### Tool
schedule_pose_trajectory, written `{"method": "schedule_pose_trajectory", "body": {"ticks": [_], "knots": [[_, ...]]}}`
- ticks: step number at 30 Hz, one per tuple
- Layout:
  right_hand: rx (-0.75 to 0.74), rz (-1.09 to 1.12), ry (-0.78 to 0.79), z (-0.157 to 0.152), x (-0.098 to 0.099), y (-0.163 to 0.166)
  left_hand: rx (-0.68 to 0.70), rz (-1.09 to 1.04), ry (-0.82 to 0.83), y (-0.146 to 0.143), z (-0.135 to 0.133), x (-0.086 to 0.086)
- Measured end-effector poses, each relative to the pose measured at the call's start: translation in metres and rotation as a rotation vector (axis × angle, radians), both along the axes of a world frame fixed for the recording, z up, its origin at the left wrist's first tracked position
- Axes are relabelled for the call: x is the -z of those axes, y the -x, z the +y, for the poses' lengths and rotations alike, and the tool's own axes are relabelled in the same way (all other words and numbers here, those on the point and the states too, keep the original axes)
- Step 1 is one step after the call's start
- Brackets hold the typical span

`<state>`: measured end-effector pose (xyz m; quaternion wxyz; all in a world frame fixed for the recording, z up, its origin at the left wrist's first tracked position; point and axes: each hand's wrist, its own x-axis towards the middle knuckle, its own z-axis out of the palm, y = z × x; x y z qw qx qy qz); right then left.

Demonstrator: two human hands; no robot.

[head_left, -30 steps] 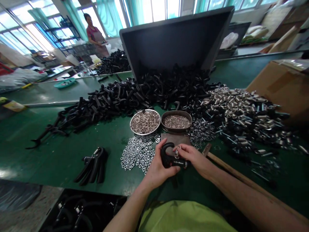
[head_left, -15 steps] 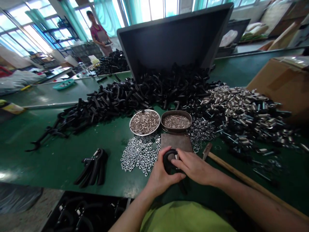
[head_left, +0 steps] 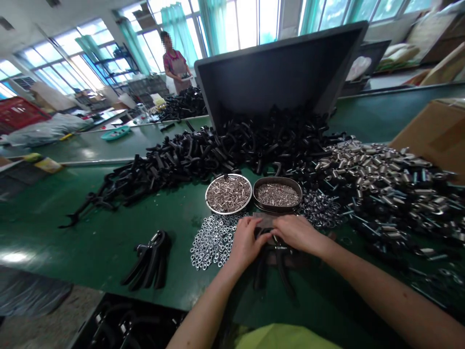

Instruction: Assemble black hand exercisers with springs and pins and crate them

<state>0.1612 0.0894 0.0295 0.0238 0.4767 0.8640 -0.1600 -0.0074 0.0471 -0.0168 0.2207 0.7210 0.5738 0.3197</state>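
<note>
My left hand [head_left: 246, 240] and my right hand [head_left: 298, 232] lie side by side over a black hand-grip part [head_left: 269, 259], pressing it down on a dark metal block [head_left: 267, 220] on the green table [head_left: 90, 237]. Both hands have their fingers curled onto the part. Its two black handles stick out toward me beneath the hands. The part's top and its spring are hidden under my fingers. A patch of small steel washers [head_left: 212, 237] lies just left of my left hand.
Two round dishes of small metal pieces [head_left: 228, 193] [head_left: 278, 194] stand behind the block. A big heap of black handles [head_left: 218, 145] spills from a tilted grey bin [head_left: 283, 72]. Metal springs [head_left: 378, 174] pile at the right. Finished grips [head_left: 150, 259] lie left. A person [head_left: 176, 63] stands far off.
Both hands have lowered the black part from a raised hold down flat onto the metal block. The camera has tipped up and shifted; the hammer handle at the right is out of sight.
</note>
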Motion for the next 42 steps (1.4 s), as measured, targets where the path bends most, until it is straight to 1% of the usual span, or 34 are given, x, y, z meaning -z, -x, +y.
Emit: {"method": "schedule_pose_trajectory", "body": {"ticks": [2, 3, 5, 6, 8, 10, 12, 14, 17, 20, 22, 23, 24, 26, 28, 30, 33, 36, 38, 42], "knots": [[0.001, 0.102, -0.102, 0.020, -0.004, 0.020, -0.095, 0.110, -0.099, 0.023, 0.019, -0.004], [0.005, 0.144, -0.137, 0.031, -0.005, 0.032, -0.155, 0.175, -0.123, 0.034, 0.029, -0.007], [0.021, 0.191, -0.176, 0.052, -0.003, 0.058, -0.258, 0.323, -0.106, 0.054, 0.048, -0.012], [0.028, 0.211, -0.188, 0.062, 0.000, 0.071, -0.287, 0.385, -0.083, 0.061, 0.056, -0.015], [0.038, 0.244, -0.195, 0.076, 0.008, 0.091, -0.295, 0.457, -0.043, 0.069, 0.068, -0.018], [0.043, 0.272, -0.187, 0.084, 0.017, 0.103, -0.275, 0.471, -0.029, 0.070, 0.074, -0.019], [0.048, 0.305, -0.175, 0.087, 0.024, 0.107, -0.262, 0.467, -0.024, 0.068, 0.076, -0.018], [0.060, 0.346, -0.163, 0.088, 0.026, 0.105, -0.266, 0.459, -0.019, 0.067, 0.076, -0.017], [0.109, 0.427, -0.141, 0.087, 0.022, 0.099, -0.295, 0.429, -0.012, 0.067, 0.077, -0.018], [0.178, 0.523, -0.085, 0.082, 0.014, 0.089, -0.332, 0.381, -0.008, 0.067, 0.076, -0.023], [0.202, 0.582, -0.038, 0.074, 0.009, 0.075, -0.337, 0.292, -0.010, 0.065, 0.071, -0.027], [0.212, 0.626, 0.001, 0.069, 0.007, 0.067, -0.319, 0.194, 0.001, 0.062, 0.068, -0.029], [0.224, 0.676, 0.055, 0.063, 0.006, 0.056, -0.285, 0.061, 0.029, 0.060, 0.063, -0.029], [0.245, 0.762, 0.182, 0.049, 0.007, 0.033, -0.194, -0.254, 0.135, 0.052, 0.049, -0.027], [0.235, 0.760, 0.268, 0.034, 0.010, 0.010, -0.126, -0.488, 0.262, 0.043, 0.030, -0.020], [0.202, 0.671, 0.266, 0.019, 0.014, -0.008, -0.111, -0.610, 0.348, 0.033, 0.011, -0.012], [0.190, 0.578, 0.214, 0.004, 0.020, -0.021, -0.113, -0.690, 0.437, 0.021, -0.015, -0.002], [0.199, 0.551, 0.145, -0.002, 0.022, -0.021, -0.105, -0.666, 0.498, 0.014, -0.029, 0.003], [0.167, 0.496, 0.101, -0.001, 0.022, -0.017, -0.099, -0.584, 0.457, 0.011, -0.033, 0.004], [0.067, 0.339, 0.057, 0.005, 0.018, -0.009, -0.046, -0.404, 0.300, 0.007, -0.033, 0.001]]}}
